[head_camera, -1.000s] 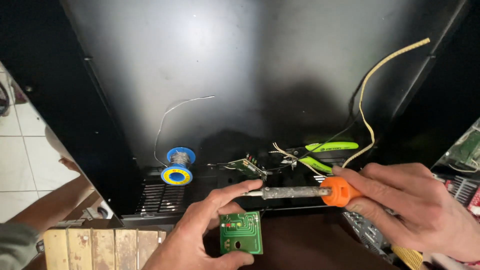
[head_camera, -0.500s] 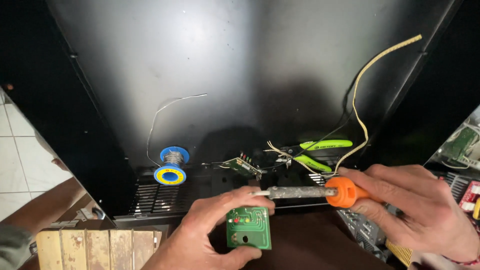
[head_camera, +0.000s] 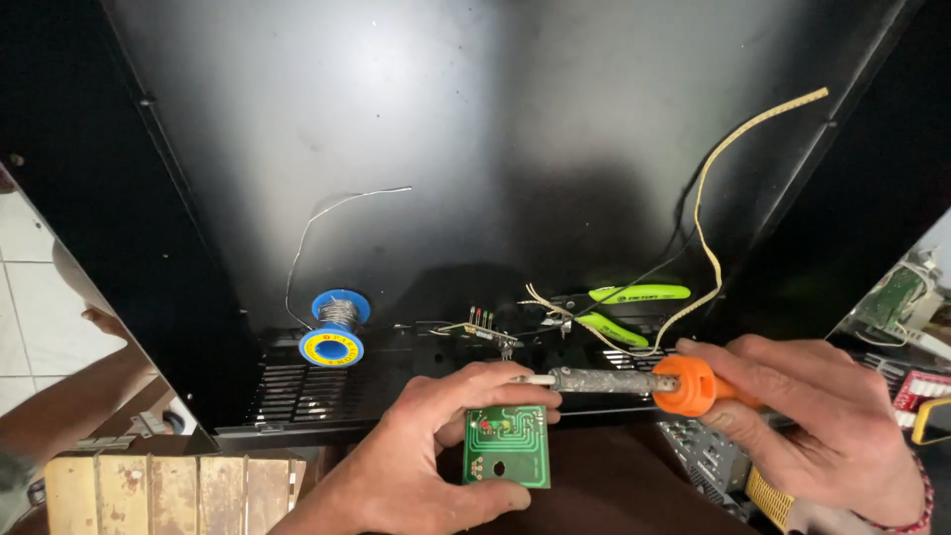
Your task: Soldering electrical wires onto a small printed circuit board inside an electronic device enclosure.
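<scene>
Hands meet at the lower centre of the frame over a small green circuit board (head_camera: 506, 446). The left hand (head_camera: 421, 466) is closed on the board, thumb along its lower edge and fingers curled over its top edge, holding it face up and roughly flat. The right hand (head_camera: 827, 431), coming in from the lower right, is wrapped around the orange handle of a soldering iron (head_camera: 619, 380).

The iron's long axis runs nearly level across the frame, handle to the right, pale tip pointing left. That tip sits just above the board's upper edge, right beside the left fingertips, so the board lies down and to the left of the right hand, and the left hand is the nearer one to it. Whether the tip touches the board cannot be told.

Behind them, on a black metal casing (head_camera: 475, 149) that serves as the counter, a blue and yellow spool of solder wire (head_camera: 335, 332) stands at centre left, its loose strand arcing upward. Green-handled cutters (head_camera: 619, 307) lie at centre right, near a second small board with coloured LEDs (head_camera: 480, 325)
</scene>
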